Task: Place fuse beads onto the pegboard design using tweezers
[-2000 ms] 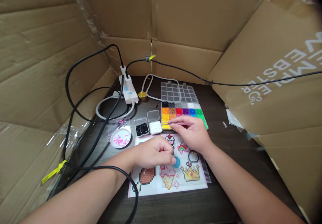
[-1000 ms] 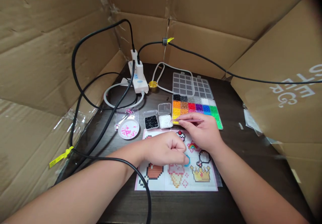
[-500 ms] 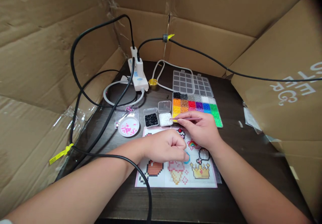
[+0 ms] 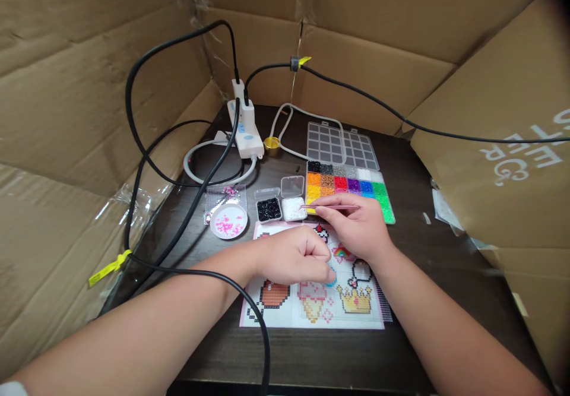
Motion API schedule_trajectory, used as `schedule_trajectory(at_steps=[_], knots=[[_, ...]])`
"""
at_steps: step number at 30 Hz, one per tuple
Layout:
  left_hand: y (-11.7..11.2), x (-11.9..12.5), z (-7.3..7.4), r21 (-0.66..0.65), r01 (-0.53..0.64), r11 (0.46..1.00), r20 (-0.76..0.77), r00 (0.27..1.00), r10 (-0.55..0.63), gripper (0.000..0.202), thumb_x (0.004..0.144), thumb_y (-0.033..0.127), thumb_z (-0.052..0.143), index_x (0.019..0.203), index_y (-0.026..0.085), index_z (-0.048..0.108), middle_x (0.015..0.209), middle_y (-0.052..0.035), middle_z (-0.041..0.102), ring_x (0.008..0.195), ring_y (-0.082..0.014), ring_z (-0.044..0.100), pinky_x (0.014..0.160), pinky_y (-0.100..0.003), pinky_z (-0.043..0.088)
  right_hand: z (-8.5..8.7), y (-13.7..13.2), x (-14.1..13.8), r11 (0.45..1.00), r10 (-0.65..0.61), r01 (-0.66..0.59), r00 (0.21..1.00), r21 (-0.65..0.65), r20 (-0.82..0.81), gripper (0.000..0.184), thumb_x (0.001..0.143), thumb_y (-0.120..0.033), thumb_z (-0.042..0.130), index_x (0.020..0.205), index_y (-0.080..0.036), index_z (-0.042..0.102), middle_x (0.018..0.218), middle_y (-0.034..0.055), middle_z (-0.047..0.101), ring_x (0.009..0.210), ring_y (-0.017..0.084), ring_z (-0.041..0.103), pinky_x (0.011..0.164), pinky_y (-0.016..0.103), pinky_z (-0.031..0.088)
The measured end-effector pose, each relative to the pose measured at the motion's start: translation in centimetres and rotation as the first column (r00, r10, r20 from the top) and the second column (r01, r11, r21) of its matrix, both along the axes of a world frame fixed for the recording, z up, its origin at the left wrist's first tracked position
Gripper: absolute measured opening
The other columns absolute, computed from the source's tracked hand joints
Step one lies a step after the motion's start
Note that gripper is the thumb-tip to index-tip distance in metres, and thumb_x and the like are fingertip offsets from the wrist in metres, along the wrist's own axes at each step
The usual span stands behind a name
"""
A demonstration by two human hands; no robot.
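Observation:
My right hand (image 4: 358, 230) pinches thin metal tweezers (image 4: 332, 207), whose tips point left toward a small box of white beads (image 4: 294, 208). My left hand (image 4: 296, 259) is curled into a fist on the pattern sheet (image 4: 312, 310), with a small blue thing (image 4: 331, 276) at its fingertips. The sheet shows pixel pictures of a crown, an ice cream and a rainbow under a clear pegboard. Beside the white beads sits a small box of black beads (image 4: 269, 209). Behind my right hand lies a tray of sorted coloured beads (image 4: 351, 187).
A round white dish of pink beads (image 4: 228, 224) sits at the left. A white power strip (image 4: 244, 132), a gold cap (image 4: 271, 143) and the tray's clear lid (image 4: 341, 145) lie further back. Black cables (image 4: 178, 230) cross the dark table. Cardboard walls surround everything.
The view shifted as my head moved. My right hand moved the tweezers from the coloured bead tray leftward to the white bead box. My left hand stayed curled on the sheet.

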State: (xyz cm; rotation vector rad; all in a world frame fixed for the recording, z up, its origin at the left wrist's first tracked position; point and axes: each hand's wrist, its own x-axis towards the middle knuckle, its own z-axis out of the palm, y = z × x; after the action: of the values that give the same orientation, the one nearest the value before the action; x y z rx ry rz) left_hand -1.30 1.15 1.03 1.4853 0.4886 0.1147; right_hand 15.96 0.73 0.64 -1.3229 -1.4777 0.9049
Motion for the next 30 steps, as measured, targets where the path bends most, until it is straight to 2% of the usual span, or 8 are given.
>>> schedule_trajectory(at_steps=[9, 24, 30], knots=[[0.02, 0.17, 0.42, 0.026, 0.000, 1.000, 0.026, 1.000, 0.000, 0.044, 0.077, 0.027, 0.061, 0.049, 0.022, 0.028, 0.048, 0.0087, 0.023, 0.047, -0.0066, 0.021, 0.047, -0.027, 0.018, 0.06, -0.12, 0.17, 1.000, 0.010, -0.011, 1.000, 0.008, 0.020, 0.005, 0.077, -0.023, 0.074, 0.079, -0.023, 0.079, 0.080, 0.0032, 0.080, 0.073, 0.019, 0.076, 0.068, 0.033, 0.064], [0.09, 0.13, 0.12, 0.022, 0.011, 1.000, 0.036, 0.999, -0.011, 0.044, 0.078, 0.027, 0.062, 0.049, 0.022, 0.029, 0.047, 0.0092, 0.024, 0.046, -0.0065, 0.021, 0.048, -0.027, 0.019, 0.27, 0.04, 0.21, 1.000, -0.016, 0.016, 0.999, 0.007, 0.046, 0.006, 0.075, -0.019, 0.074, 0.075, -0.022, 0.079, 0.077, 0.0029, 0.080, 0.069, 0.018, 0.075, 0.061, 0.029, 0.062], [0.07, 0.13, 0.35, 0.027, 0.010, 1.000, 0.023, 1.000, -0.010, 0.044, 0.077, 0.027, 0.062, 0.049, 0.022, 0.028, 0.047, 0.0093, 0.024, 0.047, -0.0068, 0.021, 0.048, -0.027, 0.020, 0.22, 0.00, 0.18, 1.000, -0.003, 0.002, 0.999, 0.018, 0.042, 0.006, 0.076, -0.018, 0.074, 0.077, -0.022, 0.079, 0.079, 0.0032, 0.080, 0.071, 0.019, 0.076, 0.065, 0.030, 0.063]])
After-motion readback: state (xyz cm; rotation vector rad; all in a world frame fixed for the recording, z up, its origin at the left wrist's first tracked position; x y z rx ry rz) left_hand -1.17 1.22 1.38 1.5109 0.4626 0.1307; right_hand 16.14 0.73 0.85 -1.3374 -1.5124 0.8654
